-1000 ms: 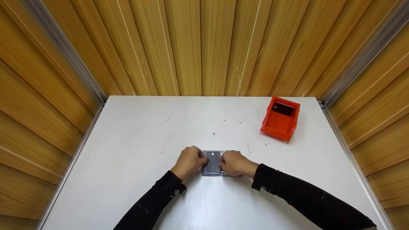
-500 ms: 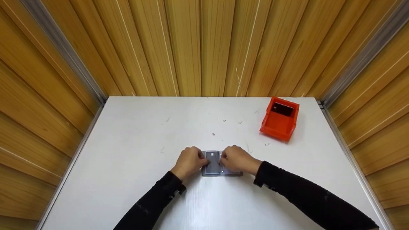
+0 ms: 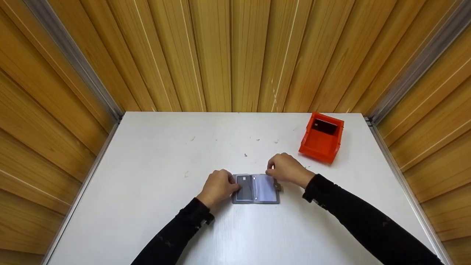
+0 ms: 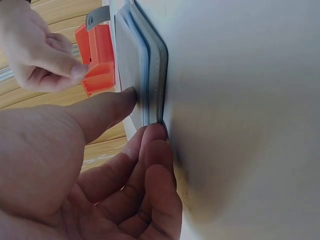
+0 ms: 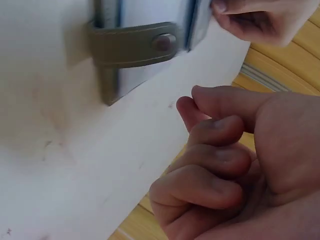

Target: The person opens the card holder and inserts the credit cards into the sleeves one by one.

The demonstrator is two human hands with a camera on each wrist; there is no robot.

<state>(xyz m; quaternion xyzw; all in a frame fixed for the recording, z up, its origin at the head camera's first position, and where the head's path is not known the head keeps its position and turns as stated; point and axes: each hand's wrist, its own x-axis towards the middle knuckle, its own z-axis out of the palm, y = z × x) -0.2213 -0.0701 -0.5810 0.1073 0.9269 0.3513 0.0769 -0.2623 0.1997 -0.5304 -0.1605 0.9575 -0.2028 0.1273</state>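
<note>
- Wallet (image 3: 254, 190) lies open and face up on the tabletop (image 3: 165, 154), and is the landmark here; its strap (image 5: 127, 45) juts from the right edge.
- Left half of wallet: dark card (image 3: 245, 192) with a small light square, lying within the clear sleeve's outline. Right sleeve (image 3: 265, 190) looks pale; no card makes itself out in it.
- Left hand (image 3: 219, 187) at wallet's left edge, pinching it: thumb on the page, fingers bent at the edge.
- Right hand (image 3: 289, 169) just off wallet's top right corner; thumb and forefinger tips together, other fingers curled, nothing visible between them. Wrist view shows it apart from wallet.
- Bin (image 3: 321, 144) beyond wallet, to its right; another dark card (image 3: 325, 127) seems to lean inside.
- Step in hand, my reading: filling sleeves, left one apparently done.
- Next move probably calls for a right-hand reach to the bin, wallet steadied by the left.
</note>
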